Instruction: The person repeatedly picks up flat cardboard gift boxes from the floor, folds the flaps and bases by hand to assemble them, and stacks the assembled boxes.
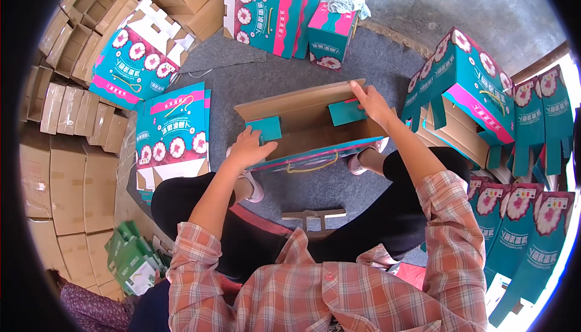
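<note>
In the head view, an open-topped carton stands between my feet, brown inside and teal outside, with a yellow rope handle on its near side. Two teal end flaps, the left flap and the right flap, fold inward over the opening. My left hand grips the carton's near left corner, thumb apart from the fingers, beside the left flap. At the far right corner, my right hand clasps the edge of the raised brown back panel; some of its fingers are hidden behind the cardboard.
Flattened teal cartons lie at left. A closed carton with a pale cloth stands behind. Another carton leans at right beside stacked printed sheets. Brown boxes line the left. A person's patterned sleeve shows lower left.
</note>
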`<state>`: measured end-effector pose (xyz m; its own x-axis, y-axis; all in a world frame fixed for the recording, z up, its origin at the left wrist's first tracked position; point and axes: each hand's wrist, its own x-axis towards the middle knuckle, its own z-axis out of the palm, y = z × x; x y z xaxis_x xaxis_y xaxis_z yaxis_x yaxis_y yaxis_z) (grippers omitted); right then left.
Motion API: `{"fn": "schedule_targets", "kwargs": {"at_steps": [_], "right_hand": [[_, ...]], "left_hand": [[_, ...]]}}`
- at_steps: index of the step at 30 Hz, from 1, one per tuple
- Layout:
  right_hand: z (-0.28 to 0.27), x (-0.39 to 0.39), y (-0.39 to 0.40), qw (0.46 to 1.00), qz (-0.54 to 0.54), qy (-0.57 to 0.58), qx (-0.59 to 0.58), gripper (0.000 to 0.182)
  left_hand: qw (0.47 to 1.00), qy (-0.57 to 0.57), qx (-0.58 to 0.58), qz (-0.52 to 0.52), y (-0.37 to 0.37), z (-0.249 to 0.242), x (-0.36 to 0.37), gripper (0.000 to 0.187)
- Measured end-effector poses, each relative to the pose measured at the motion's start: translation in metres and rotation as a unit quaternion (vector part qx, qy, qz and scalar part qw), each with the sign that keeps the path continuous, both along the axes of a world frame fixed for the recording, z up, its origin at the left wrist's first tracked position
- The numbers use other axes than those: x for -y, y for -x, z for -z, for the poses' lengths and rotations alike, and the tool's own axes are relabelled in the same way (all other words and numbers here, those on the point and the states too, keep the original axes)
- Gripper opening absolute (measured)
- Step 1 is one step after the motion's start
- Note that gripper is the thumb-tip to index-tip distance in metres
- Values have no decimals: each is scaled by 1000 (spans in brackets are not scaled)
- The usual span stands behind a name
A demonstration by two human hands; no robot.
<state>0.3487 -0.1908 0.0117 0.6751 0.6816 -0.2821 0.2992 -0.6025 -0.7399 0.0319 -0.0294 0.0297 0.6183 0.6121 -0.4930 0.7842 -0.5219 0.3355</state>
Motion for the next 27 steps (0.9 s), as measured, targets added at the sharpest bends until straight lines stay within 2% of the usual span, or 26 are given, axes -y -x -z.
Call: {"fn": "schedule_targets", "kwargs": {"at_steps": [1, 2, 4, 10, 14, 16, 23, 27], "right_hand": [[-2, -2, 1, 1000, 24, 15, 3, 91], [-5, -1, 2, 1000, 22, 16, 4, 91], [-29, 0, 12, 992, 71, -14, -106, 94], [-29, 4, 2, 984, -2, -1, -178, 85], [-31, 5, -2, 981, -22, 13, -192, 83], [-32, 6, -2, 980, -30, 10, -195, 80], [-31, 7, -5, 979, -39, 14, -197, 81], [-28, 15, -14, 974, -113, 25, -196, 81]], "left_hand": [[1000, 1, 0, 8, 1, 0, 0, 82], [1000, 2, 0, 6, 1, 0, 0, 82], [1000, 6, 7, 4, 1, -1, -1, 81], [999, 0, 41, -5, 4, -2, 0, 78], [996, 5, 80, -25, 9, 0, -2, 73], [992, 57, 103, -50, 10, -13, 1, 71], [994, 40, 96, -24, 15, 2, -4, 70], [994, 36, 104, -15, 17, 2, -4, 71]]}}
